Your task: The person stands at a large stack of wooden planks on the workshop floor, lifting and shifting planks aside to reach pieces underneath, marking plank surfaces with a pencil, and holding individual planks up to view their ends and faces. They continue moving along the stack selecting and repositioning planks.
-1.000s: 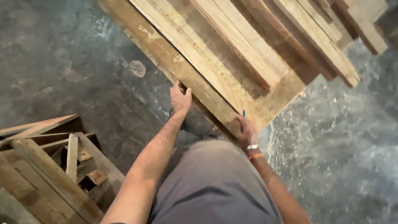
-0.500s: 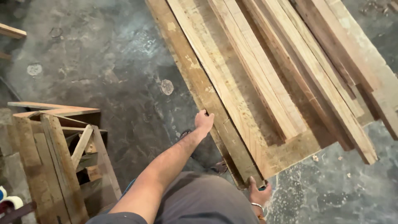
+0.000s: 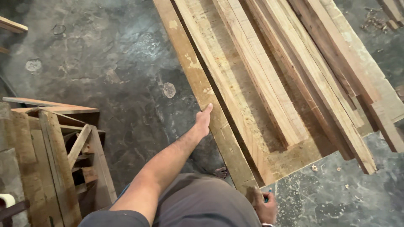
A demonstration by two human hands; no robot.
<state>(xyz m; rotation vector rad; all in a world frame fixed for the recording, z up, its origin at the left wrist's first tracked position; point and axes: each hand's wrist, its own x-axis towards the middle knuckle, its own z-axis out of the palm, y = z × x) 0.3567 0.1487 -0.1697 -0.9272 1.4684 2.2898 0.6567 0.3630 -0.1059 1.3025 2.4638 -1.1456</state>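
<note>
My left hand (image 3: 205,119) reaches forward and lies along the left edge of a long pale plank (image 3: 191,69), thumb on its top face and fingers down its side. At the plank's near end, my right hand (image 3: 264,207) is curled around a small teal pencil (image 3: 268,194) and touches the wood. The plank is the leftmost of a stack of long planks (image 3: 269,84) running away to the upper right.
A rough wooden frame of slats (image 3: 54,155) stands at the lower left, with a white roll (image 3: 6,199) beside it. My bare foot (image 3: 219,172) shows beside the plank. The floor (image 3: 118,63) is dark stained concrete with wood chips at the right.
My left hand has slid further up the plank's edge. The view has shifted, so my right hand now sits lower in the picture, at the plank's end.
</note>
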